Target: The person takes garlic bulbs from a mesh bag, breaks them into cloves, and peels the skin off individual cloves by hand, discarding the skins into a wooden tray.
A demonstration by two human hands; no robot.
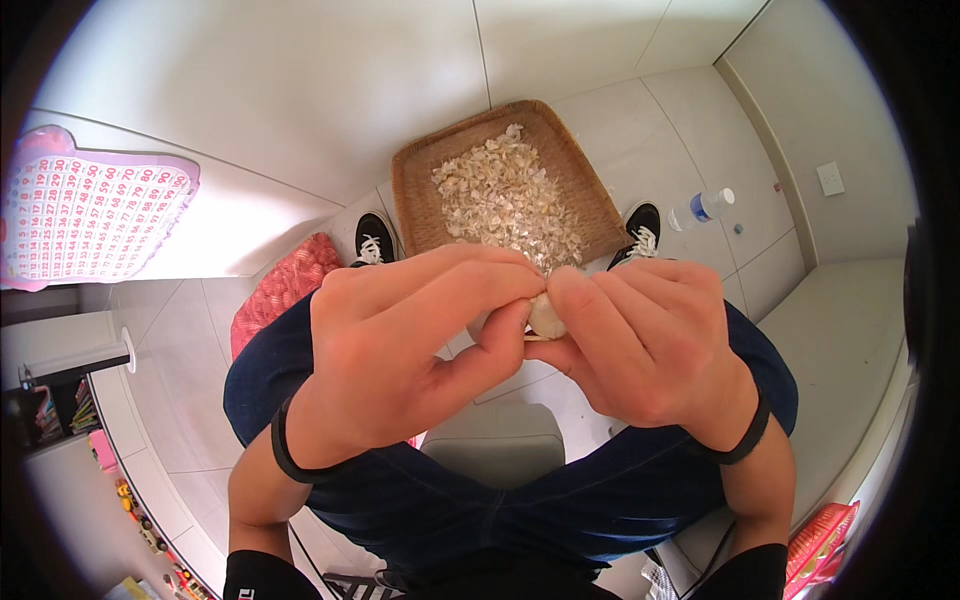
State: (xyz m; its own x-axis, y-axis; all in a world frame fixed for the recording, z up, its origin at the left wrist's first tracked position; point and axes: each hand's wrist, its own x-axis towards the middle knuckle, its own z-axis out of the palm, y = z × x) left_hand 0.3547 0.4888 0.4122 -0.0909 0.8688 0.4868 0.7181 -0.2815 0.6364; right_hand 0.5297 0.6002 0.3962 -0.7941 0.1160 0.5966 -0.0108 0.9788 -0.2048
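A pale garlic clove [545,319] is pinched between my two hands, above my lap. My left hand [400,340] is closed, its thumb and forefinger at the clove's left side. From the other side, my right hand [650,340] grips the clove with thumb and fingers bent round it. Part of the clove is hidden behind the fingertips. Beyond the hands, a woven tray [415,165] lies on the floor, holding a heap of papery garlic skins [505,190]. The hands cover the view of its near edge.
A red mesh sack [285,290] rests on the floor by my left shoe [376,240]. Near my right shoe [643,228] lies a clear plastic bottle [700,208]. A grey padded seat [495,445] shows between my legs. At right runs a pale bench [840,350].
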